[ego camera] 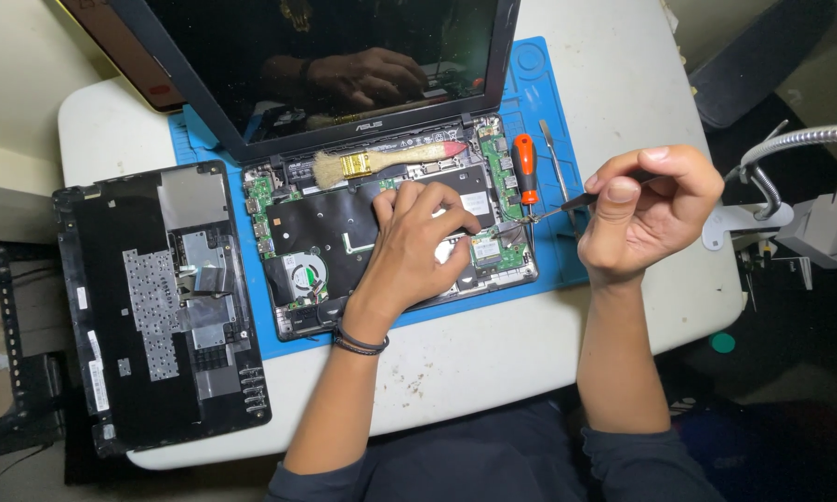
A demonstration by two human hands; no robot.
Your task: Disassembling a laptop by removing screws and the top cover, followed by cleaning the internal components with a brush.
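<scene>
An opened laptop (381,232) lies on a blue mat (548,102), its green circuit boards, round fan (304,275) and flat black battery exposed. The left hand (418,242) rests flat on the battery, fingers spread, gripping nothing. The right hand (646,209), off to the right, pinches thin metal tweezers (553,210) whose long axis slants down-left, tips at the small board beside the left fingertips. A bristle brush (386,160), an orange-handled screwdriver (525,167) and the removed black cover (163,297) lie close by
</scene>
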